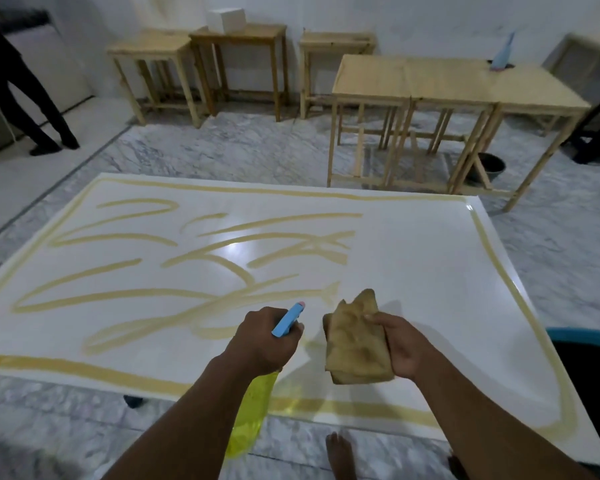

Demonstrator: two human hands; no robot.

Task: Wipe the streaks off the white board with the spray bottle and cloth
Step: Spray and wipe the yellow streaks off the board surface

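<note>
A large white board [413, 258] lies flat on the marble floor, covered on its left and middle with yellowish streaks [118, 296] and a yellowish border line. My left hand [264, 341] grips a spray bottle [253, 410] with a yellow body and a blue nozzle that points forward over the board's near edge. My right hand [406, 348] holds a folded tan cloth [355, 341] just above the board, to the right of the nozzle. The right part of the board shows no streaks inside the border.
Several wooden tables [458, 84] stand beyond the board; another blue spray bottle [503, 53] rests on one. A dark bucket [492, 166] sits under them. A person's dark-trousered legs [25, 98] stand far left. A blue-rimmed tub [589, 362] is at the right. My bare foot [340, 455] is near the board's edge.
</note>
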